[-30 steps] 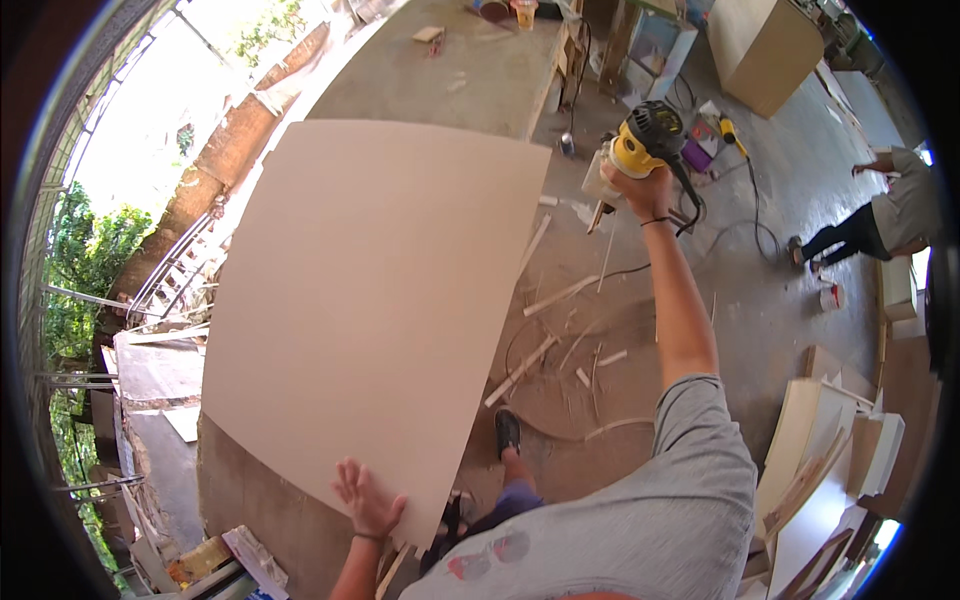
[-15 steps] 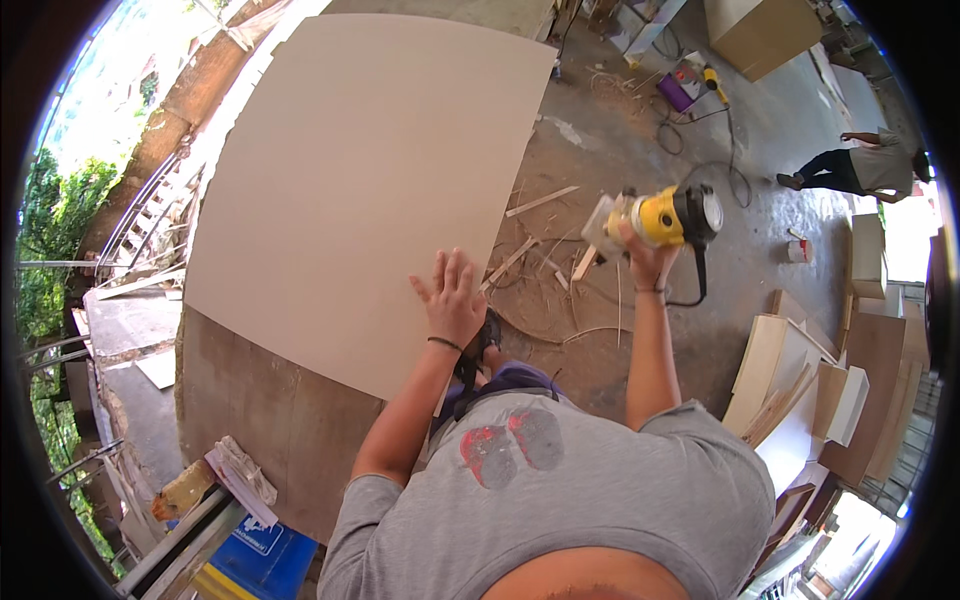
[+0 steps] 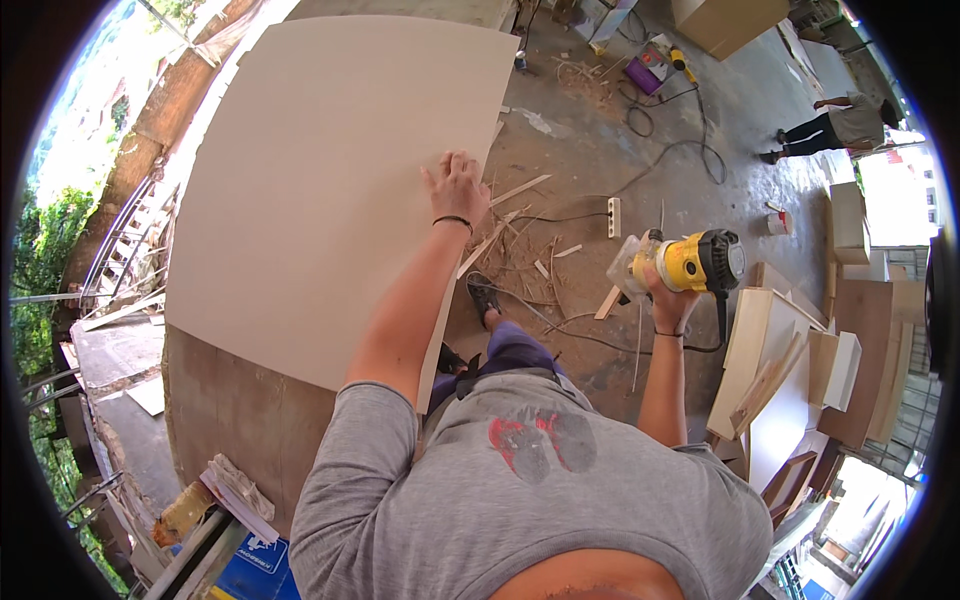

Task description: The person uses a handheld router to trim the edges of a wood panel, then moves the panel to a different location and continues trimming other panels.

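A large pale wooden board [image 3: 330,190] lies flat to my left. My left hand [image 3: 459,190] rests on top of it near its right edge, fingers apart and slightly bent, thumb out to the side. Off to the right, my right hand [image 3: 668,298] grips a yellow and black router [image 3: 690,260] by its body. The router is tilted on its side in the air, apart from the board, with its clear base toward the left and its black cord hanging from the motor end.
Wood offcuts [image 3: 490,235] and cords litter the floor beside my shoe [image 3: 484,295]. A white power strip [image 3: 614,218] lies beyond the router. Stacked panels and cabinet parts [image 3: 765,370] stand at right. A person [image 3: 840,125] is upright at far right, near a small bucket [image 3: 778,222].
My left hand has slid farther along the board's right edge. The right hand has carried the router right and a little nearer. My foot has stepped forward, and the view has shifted.
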